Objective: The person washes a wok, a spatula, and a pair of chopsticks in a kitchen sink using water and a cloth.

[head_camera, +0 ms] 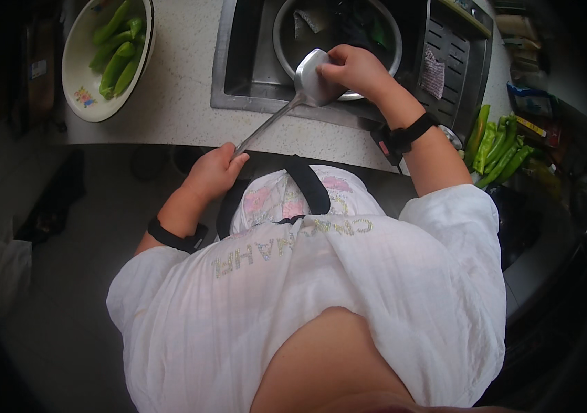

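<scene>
A metal wok spatula [271,122] slants over the front rim of the sink. My left hand [215,171] grips the end of its handle. At the broad blade, my right hand [358,70] has its fingers bent against the metal; whether anything sits under those fingers is hidden. Just behind the blade, a round metal basin [284,61] rests in the sink [244,95]. Water and a grey-white cloth or pad [308,23] are inside it, along with dark and green items too dim to name.
An enamel bowl [79,77] of green peppers [116,64] stands on the speckled counter [182,67] at left. A ridged cloth [433,74] lies on the slotted drainboard [448,51]. More long green peppers [500,147] are piled at right, near packages [528,98].
</scene>
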The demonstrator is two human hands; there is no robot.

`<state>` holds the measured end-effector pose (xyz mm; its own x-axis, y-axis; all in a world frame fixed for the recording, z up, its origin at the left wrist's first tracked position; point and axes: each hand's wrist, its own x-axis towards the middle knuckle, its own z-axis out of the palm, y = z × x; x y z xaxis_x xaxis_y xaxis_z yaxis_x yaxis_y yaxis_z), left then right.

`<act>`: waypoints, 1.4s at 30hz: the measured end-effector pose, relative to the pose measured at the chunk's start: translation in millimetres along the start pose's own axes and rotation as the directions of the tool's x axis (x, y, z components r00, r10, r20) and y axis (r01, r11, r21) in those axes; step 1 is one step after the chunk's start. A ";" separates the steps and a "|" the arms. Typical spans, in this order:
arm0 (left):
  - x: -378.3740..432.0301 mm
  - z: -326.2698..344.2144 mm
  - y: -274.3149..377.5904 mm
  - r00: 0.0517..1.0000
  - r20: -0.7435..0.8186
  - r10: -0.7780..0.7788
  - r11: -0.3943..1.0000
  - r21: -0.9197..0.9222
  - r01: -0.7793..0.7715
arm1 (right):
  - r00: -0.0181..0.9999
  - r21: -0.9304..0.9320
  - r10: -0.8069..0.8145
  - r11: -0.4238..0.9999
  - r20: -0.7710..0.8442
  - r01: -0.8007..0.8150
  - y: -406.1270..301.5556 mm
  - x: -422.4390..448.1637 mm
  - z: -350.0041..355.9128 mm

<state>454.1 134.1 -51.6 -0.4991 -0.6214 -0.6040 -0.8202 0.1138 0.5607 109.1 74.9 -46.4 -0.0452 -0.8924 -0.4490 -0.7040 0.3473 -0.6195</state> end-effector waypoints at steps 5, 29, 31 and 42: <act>-0.6 -0.9 1.6 1.000 0.009 0.004 1.000 -0.016 -0.004 | 0.996 0.126 0.057 0.990 0.072 -0.066 6.5 6.5 -5.7; -0.4 -1.9 2.1 1.000 0.004 0.008 1.000 0.010 -0.008 | 0.996 -0.146 0.014 0.989 0.088 -0.001 -1.5 9.8 -9.8; -0.3 -1.5 2.5 1.000 -0.001 0.010 1.000 0.013 -0.010 | 0.997 0.069 -0.007 0.998 0.082 0.001 5.7 12.0 -7.9; -1.2 0.7 8.7 0.999 -0.043 0.002 0.998 0.069 0.001 | 0.960 0.608 0.072 0.760 0.271 -0.229 13.8 21.8 3.0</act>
<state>447.4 136.4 -46.4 -0.4881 -0.6540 -0.5780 -0.8382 0.1664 0.5194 100.5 61.0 -66.6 0.0978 -0.7537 -0.6499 -0.0936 0.6432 -0.7600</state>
